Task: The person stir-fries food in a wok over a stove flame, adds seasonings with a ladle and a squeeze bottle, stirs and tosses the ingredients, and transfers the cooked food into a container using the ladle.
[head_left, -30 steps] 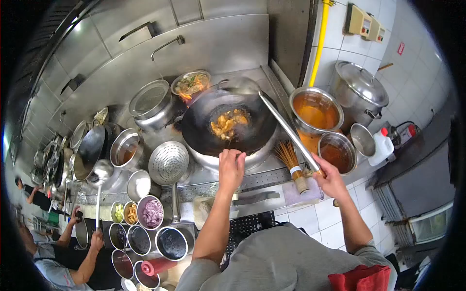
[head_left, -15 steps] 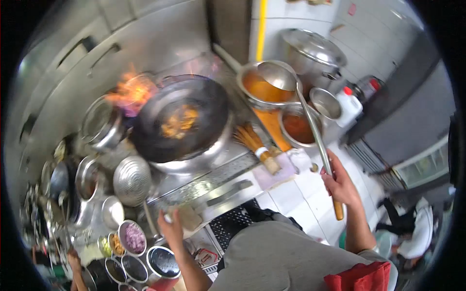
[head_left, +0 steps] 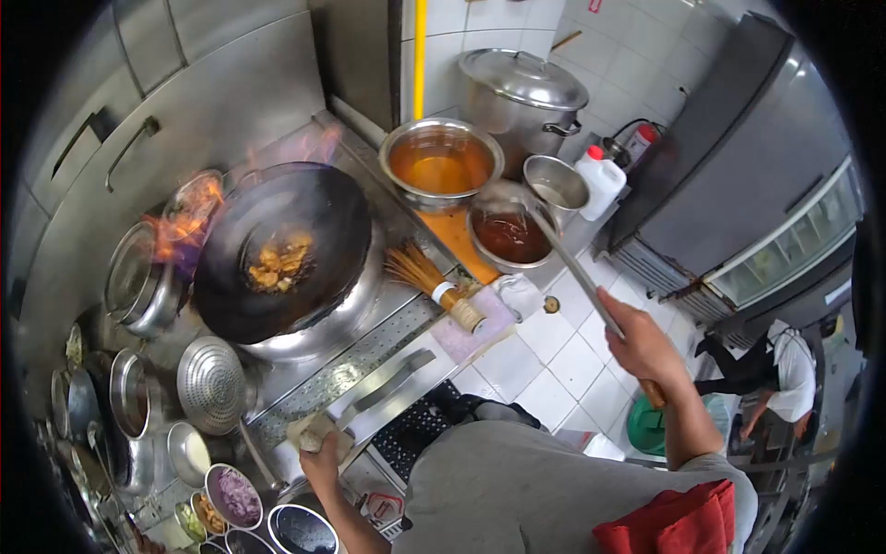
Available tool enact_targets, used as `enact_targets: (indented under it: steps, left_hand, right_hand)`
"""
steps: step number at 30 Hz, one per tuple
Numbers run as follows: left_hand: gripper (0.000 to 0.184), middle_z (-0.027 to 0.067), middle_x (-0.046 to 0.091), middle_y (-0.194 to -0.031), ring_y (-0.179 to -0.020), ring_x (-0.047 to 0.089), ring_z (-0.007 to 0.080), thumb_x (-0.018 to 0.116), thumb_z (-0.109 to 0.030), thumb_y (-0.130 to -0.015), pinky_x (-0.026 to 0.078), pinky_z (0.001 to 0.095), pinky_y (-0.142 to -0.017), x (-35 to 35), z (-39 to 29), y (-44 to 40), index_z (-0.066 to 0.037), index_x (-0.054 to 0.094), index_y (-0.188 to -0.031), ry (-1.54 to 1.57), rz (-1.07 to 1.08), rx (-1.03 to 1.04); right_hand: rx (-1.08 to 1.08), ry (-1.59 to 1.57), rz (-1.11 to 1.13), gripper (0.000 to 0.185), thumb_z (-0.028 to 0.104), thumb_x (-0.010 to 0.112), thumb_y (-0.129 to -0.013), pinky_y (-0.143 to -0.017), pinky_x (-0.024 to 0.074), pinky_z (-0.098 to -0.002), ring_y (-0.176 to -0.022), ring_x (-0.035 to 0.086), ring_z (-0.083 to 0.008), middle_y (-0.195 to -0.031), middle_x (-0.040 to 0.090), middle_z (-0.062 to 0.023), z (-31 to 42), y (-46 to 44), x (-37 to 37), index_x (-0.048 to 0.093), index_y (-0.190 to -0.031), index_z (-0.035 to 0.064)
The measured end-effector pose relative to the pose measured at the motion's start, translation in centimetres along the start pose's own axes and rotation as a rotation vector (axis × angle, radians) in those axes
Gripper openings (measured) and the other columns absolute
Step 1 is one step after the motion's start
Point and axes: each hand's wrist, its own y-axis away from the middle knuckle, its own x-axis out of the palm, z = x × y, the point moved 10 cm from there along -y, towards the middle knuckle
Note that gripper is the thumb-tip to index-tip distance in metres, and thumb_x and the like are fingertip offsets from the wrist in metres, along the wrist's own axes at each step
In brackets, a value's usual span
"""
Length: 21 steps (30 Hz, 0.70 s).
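Observation:
My right hand is closed around the wooden-ended handle of a long metal ladle. The ladle's bowl, blurred by motion, is at the metal bowl of dark red sauce; whether it touches the sauce I cannot tell. At the stove's front edge, my left hand grips a folded beige cloth, its fingers partly hidden. Browned food pieces lie in the black wok, with flames behind its left side. A bowl of orange liquid stands beyond the sauce.
A bamboo brush lies right of the wok near a pinkish cloth. To the left are a perforated skimmer and a bowl of chopped onion. A lidded pot stands at the back. Another person is at far right.
The ladle has moved from over the orange liquid to the red sauce bowl. My left hand, earlier open beside the beige cloth, has closed on it. The whole view has shifted.

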Motion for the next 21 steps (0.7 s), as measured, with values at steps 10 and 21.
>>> enact_targets:
  steps: [10, 21]
  left_hand:
    - [0.043, 0.0098, 0.067, -0.120, -0.105, 0.066, 0.0255, 0.072, -0.028, -0.092, 0.057, 0.0408, -0.086, 1.5, -6.1, -0.6, -0.008, 0.058, -0.128, 1.226, 0.151, -0.302]
    - [0.046, 0.0082, 0.065, -0.120, -0.110, 0.062, 0.0281, 0.055, -0.052, -0.098, 0.049, 0.0502, -0.097, 12.0, -19.7, -6.7, -0.018, 0.053, -0.129, 1.124, 0.398, -0.462]
  right_hand:
    - [-0.201, -0.893, 0.411, 0.065, 0.000, 0.063, -0.094, -0.046, 0.0392, -0.0242, -0.054, 0.047, -0.0067, -0.081, 0.056, 0.0001, 13.4, -15.4, 15.7, 0.039, -0.153, 0.0112]
    - [-0.590, -0.387, 0.378, 0.063, 0.008, 0.060, -0.092, -0.065, 0.0517, -0.0366, -0.066, 0.063, -0.0192, -0.088, 0.067, -0.0115, 20.0, -18.4, 14.5, 0.039, -0.152, 0.0051]
